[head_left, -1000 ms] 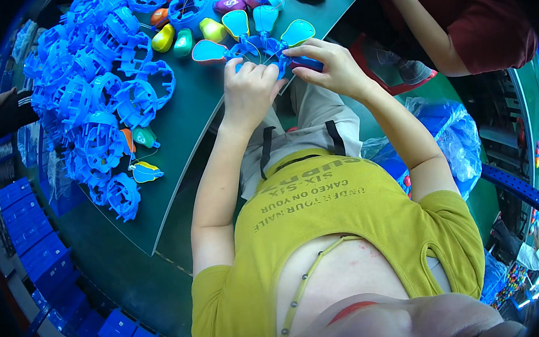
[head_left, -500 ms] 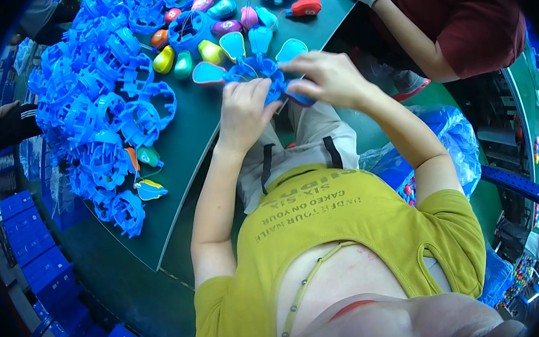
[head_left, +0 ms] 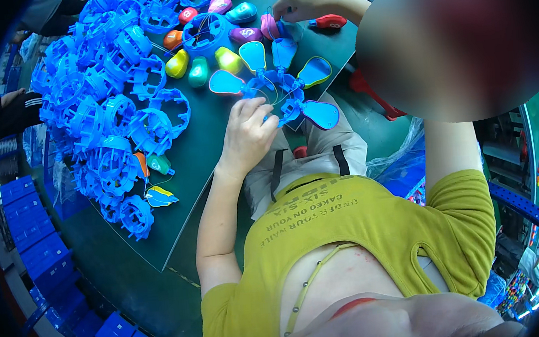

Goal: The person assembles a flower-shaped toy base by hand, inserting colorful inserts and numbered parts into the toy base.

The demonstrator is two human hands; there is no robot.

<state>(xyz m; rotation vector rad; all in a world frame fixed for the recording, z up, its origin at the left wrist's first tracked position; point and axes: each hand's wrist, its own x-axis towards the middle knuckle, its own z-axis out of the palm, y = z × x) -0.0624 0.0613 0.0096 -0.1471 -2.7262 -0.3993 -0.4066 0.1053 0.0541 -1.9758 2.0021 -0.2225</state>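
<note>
At the table's (head_left: 195, 127) near edge, our left hand's (head_left: 253, 133) grip pinches the petalled blue ring (head_left: 288, 81); farther in, our right hand (head_left: 297, 3) curls by a pink piece (head_left: 268, 28), hold unclear, and snagged thread (head_left: 276, 94) could tip the ring.

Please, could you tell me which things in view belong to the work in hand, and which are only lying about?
In the work:
- blue ring at the left hand, with petal-shaped pieces
- pink piece at the right hand
- probably also the pile of blue rings

Apparently just lying about:
- blue boxes at left
- clear plastic at right
</note>
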